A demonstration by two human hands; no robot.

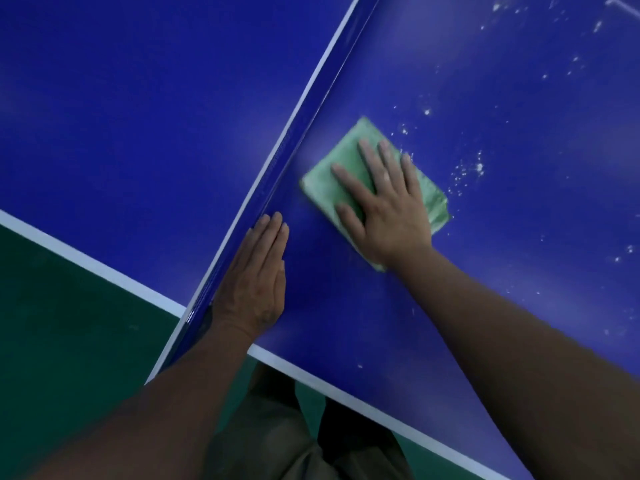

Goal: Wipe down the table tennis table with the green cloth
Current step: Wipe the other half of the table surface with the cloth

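Green cloth [346, 147] under flat right hand [384, 206] | left hand [256, 275] flat on table [519, 220]

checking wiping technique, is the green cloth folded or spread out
Folded: the green cloth is a compact, thick rectangular pad, with layers showing at its right corner, under the right hand pressing flat on it.

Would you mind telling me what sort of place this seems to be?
Probably an indoor table tennis hall: a white-edged blue table tennis table, another blue tabletop alongside, and green flooring below.
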